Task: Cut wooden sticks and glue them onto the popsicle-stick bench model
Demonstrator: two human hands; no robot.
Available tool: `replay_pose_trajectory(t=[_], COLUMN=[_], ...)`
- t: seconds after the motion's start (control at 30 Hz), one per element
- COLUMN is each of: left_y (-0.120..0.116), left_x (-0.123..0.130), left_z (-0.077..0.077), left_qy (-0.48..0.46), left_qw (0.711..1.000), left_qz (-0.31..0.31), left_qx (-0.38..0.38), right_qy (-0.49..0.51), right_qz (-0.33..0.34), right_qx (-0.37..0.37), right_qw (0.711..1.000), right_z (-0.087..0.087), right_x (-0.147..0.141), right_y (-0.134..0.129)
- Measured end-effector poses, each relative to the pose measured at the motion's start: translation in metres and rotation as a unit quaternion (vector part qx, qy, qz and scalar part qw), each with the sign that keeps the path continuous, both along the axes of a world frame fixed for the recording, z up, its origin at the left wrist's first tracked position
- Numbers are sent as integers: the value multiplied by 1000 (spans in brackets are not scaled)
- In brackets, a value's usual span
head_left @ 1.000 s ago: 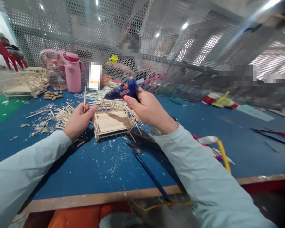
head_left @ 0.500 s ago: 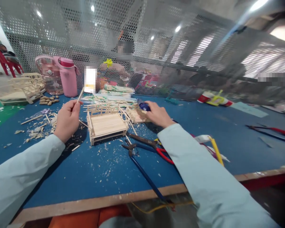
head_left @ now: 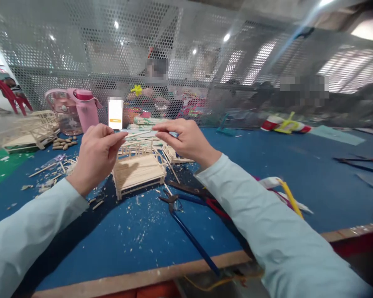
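Near the centre of the frame, a thin wooden stick (head_left: 138, 135) spans the space between the two hands, above the back rail of a small stick-built frame (head_left: 141, 169). The left hand (head_left: 96, 155), left of centre, has thumb and forefinger closed on the stick's near end; the right hand (head_left: 186, 138), right of centre, has its thumb and index finger slightly parted at the far end, and whether they touch the wood I cannot tell. The stick should be very light and fairly stiff along its length, yet likely to snap if bent, so a soft fingertip pinch close to each end looks best. The small frame also looks light; its slatted deck seems sturdy enough to steady by the edges, while the slim uprights and rails look fragile and are poor places to grip. Blue-handled pliers (head_left: 173, 203) lie at lower centre, among pale wood scraps.
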State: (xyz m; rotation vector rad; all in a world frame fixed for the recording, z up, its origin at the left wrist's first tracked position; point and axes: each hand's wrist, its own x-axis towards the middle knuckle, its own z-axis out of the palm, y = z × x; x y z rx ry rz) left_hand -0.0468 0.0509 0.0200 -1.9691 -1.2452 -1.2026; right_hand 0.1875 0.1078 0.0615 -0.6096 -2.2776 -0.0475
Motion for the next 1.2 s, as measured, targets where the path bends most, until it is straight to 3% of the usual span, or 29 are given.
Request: replay_pose_trajectory(t=[0.33, 0.47, 0.53, 0.63, 0.73, 0.8, 1.2], left_y=[17, 10, 5, 1, 1, 2, 0], left_x=[1, 2, 0, -7, -8, -7, -2], left_z=[-2, -4, -9, -21, -29, -30, -26], left_qy=[-4, -81, -177, -320, -400, -424, -402], left_qw=[998, 991, 976, 927, 876, 860, 880], left_qz=[-32, -46, -48, -50, -78, -99, -42], left_qx=[-59, -94, -120, -190, -258, -268, -248], right_qy=[74, 108, 130, 147, 138, 128, 122], right_qz=[48, 30, 24, 25, 34, 44, 44], right_qx=[-121, -164, -205, -255, -290, -311, -315], right_qw=[989, 980, 970, 955, 946, 941, 940], right_z=[-10, -20, -26, -34, -38, -38, -38], right_x=[-24, -28, -29, -28, -27, -27, -30], right_y=[18, 27, 34, 43, 44, 43, 43])
